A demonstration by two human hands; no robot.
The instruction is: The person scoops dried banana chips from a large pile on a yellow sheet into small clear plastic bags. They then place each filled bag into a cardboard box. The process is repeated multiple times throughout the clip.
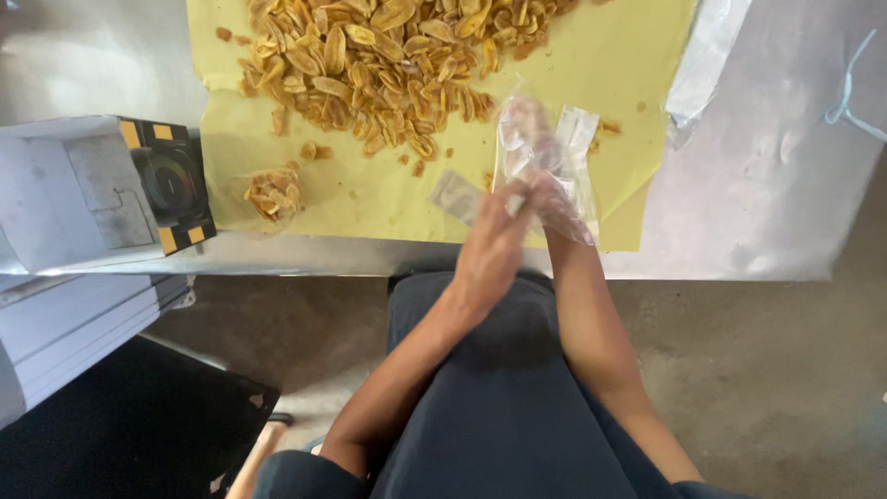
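My right hand (545, 176) is wrapped in a clear plastic bag (536, 139), which covers it like a glove above the yellow sheet. My left hand (494, 245) reaches across and pinches the bag's edge near the right wrist. A big pile of golden fried chips (388, 55) lies on the yellow paper sheet (610, 65) just beyond both hands. A small heap of chips (273, 192) sits apart at the sheet's left, seemingly in a clear bag. A small flat packet (455, 196) lies on the sheet beside my left hand.
The sheet lies on a shiny metal table (785, 185). A white box with a black and yellow device (171, 185) stands at the left edge. More clear plastic (707, 55) lies at the sheet's right. My dark-clothed lap (499, 397) and a concrete floor are below.
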